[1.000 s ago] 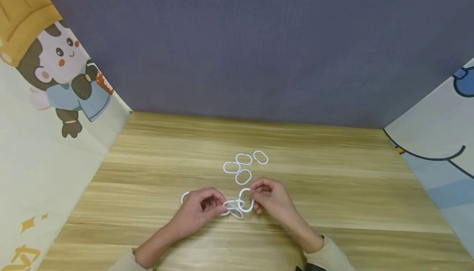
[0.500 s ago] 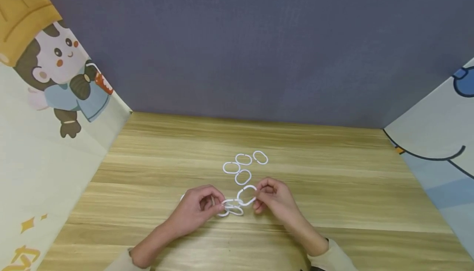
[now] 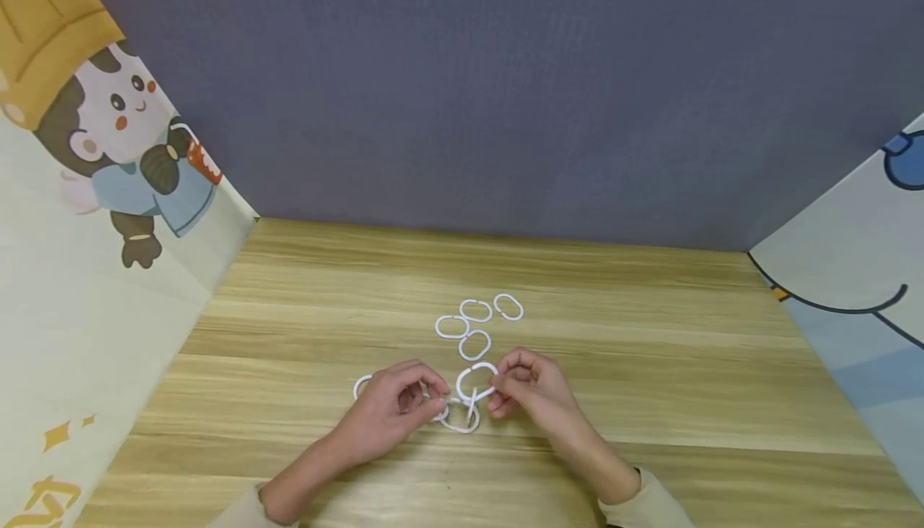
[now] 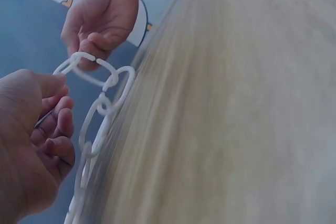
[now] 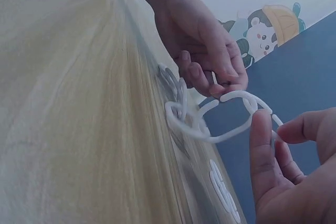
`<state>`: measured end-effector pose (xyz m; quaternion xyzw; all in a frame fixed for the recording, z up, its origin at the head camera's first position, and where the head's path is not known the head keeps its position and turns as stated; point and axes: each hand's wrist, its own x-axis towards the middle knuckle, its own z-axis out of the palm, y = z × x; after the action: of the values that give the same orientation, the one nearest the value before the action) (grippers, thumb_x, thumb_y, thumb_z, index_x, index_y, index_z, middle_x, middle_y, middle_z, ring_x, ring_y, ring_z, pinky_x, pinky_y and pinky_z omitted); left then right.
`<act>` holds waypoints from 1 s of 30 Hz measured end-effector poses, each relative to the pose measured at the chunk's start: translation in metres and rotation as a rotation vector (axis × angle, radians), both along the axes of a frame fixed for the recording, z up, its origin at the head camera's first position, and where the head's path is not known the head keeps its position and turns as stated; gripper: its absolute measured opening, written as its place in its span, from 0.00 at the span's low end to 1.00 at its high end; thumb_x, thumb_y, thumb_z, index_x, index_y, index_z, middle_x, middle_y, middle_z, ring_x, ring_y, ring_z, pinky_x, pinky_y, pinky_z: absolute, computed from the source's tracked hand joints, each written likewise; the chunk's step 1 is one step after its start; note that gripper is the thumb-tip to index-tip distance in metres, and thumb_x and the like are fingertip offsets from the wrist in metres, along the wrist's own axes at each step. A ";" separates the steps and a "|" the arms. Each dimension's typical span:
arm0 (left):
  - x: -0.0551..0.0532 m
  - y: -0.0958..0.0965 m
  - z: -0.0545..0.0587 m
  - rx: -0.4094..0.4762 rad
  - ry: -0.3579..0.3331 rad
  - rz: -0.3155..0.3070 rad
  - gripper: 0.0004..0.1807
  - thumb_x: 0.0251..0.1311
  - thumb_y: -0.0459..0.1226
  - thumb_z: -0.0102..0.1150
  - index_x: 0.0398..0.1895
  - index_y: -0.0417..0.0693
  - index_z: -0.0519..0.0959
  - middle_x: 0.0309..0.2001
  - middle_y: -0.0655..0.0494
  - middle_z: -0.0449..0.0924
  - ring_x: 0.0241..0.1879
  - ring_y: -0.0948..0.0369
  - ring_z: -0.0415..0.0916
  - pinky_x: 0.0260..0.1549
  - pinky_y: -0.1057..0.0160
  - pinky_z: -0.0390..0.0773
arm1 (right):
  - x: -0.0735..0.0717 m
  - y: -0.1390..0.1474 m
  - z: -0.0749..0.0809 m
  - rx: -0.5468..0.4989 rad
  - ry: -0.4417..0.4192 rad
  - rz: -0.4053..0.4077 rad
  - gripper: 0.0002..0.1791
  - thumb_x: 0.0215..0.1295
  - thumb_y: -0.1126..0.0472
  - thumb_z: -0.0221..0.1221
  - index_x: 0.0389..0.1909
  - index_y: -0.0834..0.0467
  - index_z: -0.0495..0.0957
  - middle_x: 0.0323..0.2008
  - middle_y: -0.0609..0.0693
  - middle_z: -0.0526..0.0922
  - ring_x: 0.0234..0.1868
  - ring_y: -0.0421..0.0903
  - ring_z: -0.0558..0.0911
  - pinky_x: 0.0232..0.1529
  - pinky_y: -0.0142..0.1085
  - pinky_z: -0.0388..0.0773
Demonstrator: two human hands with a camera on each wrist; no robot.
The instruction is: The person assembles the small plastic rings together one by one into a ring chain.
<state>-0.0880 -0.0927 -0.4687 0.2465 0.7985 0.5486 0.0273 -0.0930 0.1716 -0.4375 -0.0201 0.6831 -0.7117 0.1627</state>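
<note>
My right hand (image 3: 537,390) pinches the right side of a white oval plastic chain link (image 3: 459,383), held up just above the table. From it hangs another white link, joined to the rest of the chain (image 4: 80,182). Close by on the left, my left hand (image 3: 386,412) has its thumb and forefinger at the chain, with a piece of white link between the fingers. Part of the chain shows beyond the back of that hand as a curved link (image 3: 357,388). The left palm and fingers hide the links between.
Several loose white links lie on the wood-grain table (image 3: 346,287) beyond my hands, including a link at the right (image 3: 521,310) and a nearer link (image 3: 460,347). A dark blue panel (image 3: 469,111) stands behind. Printed cartoon panels flank the table.
The right hand's link has tilted and shifted slightly. The link once pinched at the left fingertips has swung down and now hangs from it. The loose links have stayed put.
</note>
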 end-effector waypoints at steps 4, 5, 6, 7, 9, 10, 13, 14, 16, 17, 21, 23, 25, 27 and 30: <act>0.002 0.008 0.001 0.046 -0.024 0.051 0.06 0.70 0.35 0.75 0.46 0.50 0.89 0.37 0.61 0.86 0.32 0.68 0.77 0.30 0.67 0.81 | 0.001 -0.001 -0.002 -0.003 -0.001 0.013 0.08 0.71 0.73 0.64 0.45 0.73 0.76 0.32 0.55 0.88 0.30 0.44 0.89 0.37 0.36 0.91; 0.002 0.010 0.002 0.058 -0.039 0.065 0.06 0.70 0.35 0.75 0.46 0.48 0.89 0.36 0.60 0.86 0.32 0.68 0.77 0.31 0.67 0.81 | 0.001 -0.002 -0.002 -0.004 0.001 0.015 0.09 0.71 0.73 0.64 0.45 0.73 0.76 0.31 0.55 0.88 0.31 0.44 0.89 0.37 0.36 0.91; 0.003 0.012 0.003 0.070 -0.061 0.080 0.05 0.71 0.36 0.74 0.46 0.47 0.89 0.35 0.59 0.86 0.31 0.68 0.77 0.30 0.67 0.81 | 0.001 -0.002 -0.002 -0.002 0.001 0.014 0.09 0.71 0.72 0.64 0.45 0.73 0.76 0.31 0.55 0.88 0.31 0.44 0.89 0.36 0.36 0.91; 0.003 0.013 0.003 0.081 -0.087 0.094 0.05 0.72 0.36 0.74 0.46 0.46 0.89 0.35 0.58 0.86 0.31 0.68 0.77 0.30 0.67 0.81 | 0.002 -0.002 -0.003 -0.001 0.006 0.016 0.09 0.71 0.72 0.64 0.45 0.73 0.76 0.31 0.55 0.88 0.31 0.44 0.89 0.36 0.36 0.90; 0.005 0.015 0.005 0.097 -0.137 0.122 0.05 0.73 0.36 0.73 0.46 0.44 0.89 0.35 0.56 0.87 0.31 0.67 0.78 0.30 0.68 0.81 | 0.002 -0.003 -0.003 -0.002 0.012 0.017 0.10 0.71 0.72 0.64 0.46 0.74 0.76 0.32 0.57 0.88 0.31 0.44 0.89 0.36 0.35 0.90; 0.005 0.016 0.005 0.104 -0.160 0.135 0.06 0.73 0.36 0.72 0.46 0.43 0.89 0.35 0.54 0.87 0.31 0.67 0.78 0.31 0.68 0.81 | 0.003 -0.003 -0.004 -0.003 0.015 0.018 0.10 0.71 0.72 0.65 0.46 0.74 0.76 0.32 0.58 0.88 0.31 0.44 0.89 0.36 0.35 0.90; 0.006 0.017 0.007 0.120 -0.207 0.167 0.06 0.73 0.36 0.72 0.46 0.42 0.89 0.36 0.50 0.88 0.30 0.66 0.78 0.31 0.69 0.81 | 0.004 -0.003 -0.005 -0.008 0.020 0.025 0.11 0.71 0.72 0.65 0.47 0.75 0.75 0.34 0.60 0.88 0.32 0.44 0.89 0.36 0.34 0.89; 0.006 0.017 0.007 0.123 -0.214 0.173 0.06 0.73 0.35 0.72 0.46 0.42 0.89 0.36 0.50 0.88 0.30 0.66 0.78 0.31 0.69 0.81 | 0.004 -0.003 -0.005 -0.014 0.019 0.028 0.11 0.71 0.72 0.65 0.47 0.75 0.75 0.34 0.60 0.88 0.32 0.44 0.89 0.36 0.34 0.89; 0.006 0.018 0.008 0.123 -0.218 0.184 0.06 0.72 0.35 0.73 0.46 0.41 0.90 0.35 0.49 0.88 0.29 0.66 0.78 0.30 0.69 0.80 | 0.005 -0.004 -0.005 -0.024 0.017 0.034 0.11 0.71 0.72 0.65 0.47 0.76 0.75 0.34 0.60 0.88 0.32 0.44 0.89 0.36 0.34 0.89; 0.006 0.018 0.008 0.121 -0.215 0.187 0.06 0.72 0.35 0.73 0.45 0.41 0.90 0.34 0.50 0.88 0.29 0.66 0.77 0.29 0.69 0.80 | 0.006 -0.004 -0.006 -0.030 0.016 0.037 0.11 0.72 0.72 0.65 0.47 0.76 0.75 0.33 0.59 0.89 0.32 0.44 0.89 0.35 0.34 0.89; 0.006 0.020 0.007 0.114 -0.203 0.190 0.06 0.70 0.36 0.75 0.44 0.43 0.90 0.32 0.55 0.86 0.28 0.67 0.76 0.28 0.70 0.78 | 0.007 -0.005 -0.007 -0.046 0.017 0.047 0.10 0.72 0.72 0.65 0.46 0.74 0.76 0.33 0.57 0.90 0.31 0.44 0.89 0.34 0.33 0.88; 0.006 0.021 0.007 0.109 -0.196 0.193 0.06 0.70 0.37 0.75 0.43 0.43 0.90 0.31 0.57 0.86 0.27 0.67 0.75 0.27 0.70 0.77 | 0.007 -0.005 -0.008 -0.049 0.017 0.054 0.10 0.72 0.71 0.65 0.46 0.74 0.76 0.33 0.58 0.90 0.31 0.43 0.89 0.33 0.33 0.88; 0.006 0.021 0.007 0.109 -0.194 0.196 0.05 0.69 0.36 0.76 0.42 0.44 0.90 0.31 0.58 0.85 0.27 0.67 0.74 0.26 0.70 0.76 | 0.007 -0.005 -0.009 -0.041 0.015 0.060 0.11 0.72 0.71 0.66 0.46 0.74 0.76 0.34 0.59 0.90 0.31 0.44 0.89 0.33 0.33 0.88; 0.006 0.022 0.006 0.107 -0.194 0.202 0.05 0.69 0.36 0.76 0.42 0.44 0.90 0.31 0.58 0.85 0.27 0.67 0.74 0.26 0.70 0.76 | 0.007 -0.005 -0.010 -0.016 0.020 0.060 0.12 0.72 0.70 0.67 0.47 0.74 0.76 0.35 0.58 0.89 0.31 0.44 0.88 0.32 0.33 0.88; 0.005 0.021 0.005 0.116 -0.209 0.208 0.05 0.69 0.36 0.76 0.42 0.44 0.90 0.32 0.57 0.86 0.27 0.67 0.74 0.26 0.70 0.75 | 0.007 -0.005 -0.011 0.045 0.036 0.055 0.14 0.72 0.68 0.69 0.48 0.74 0.77 0.34 0.57 0.86 0.30 0.43 0.86 0.31 0.33 0.87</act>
<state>-0.0826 -0.0714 -0.4636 0.1054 0.7796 0.6162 0.0390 -0.0861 0.1669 -0.4489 -0.0480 0.7009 -0.6909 0.1706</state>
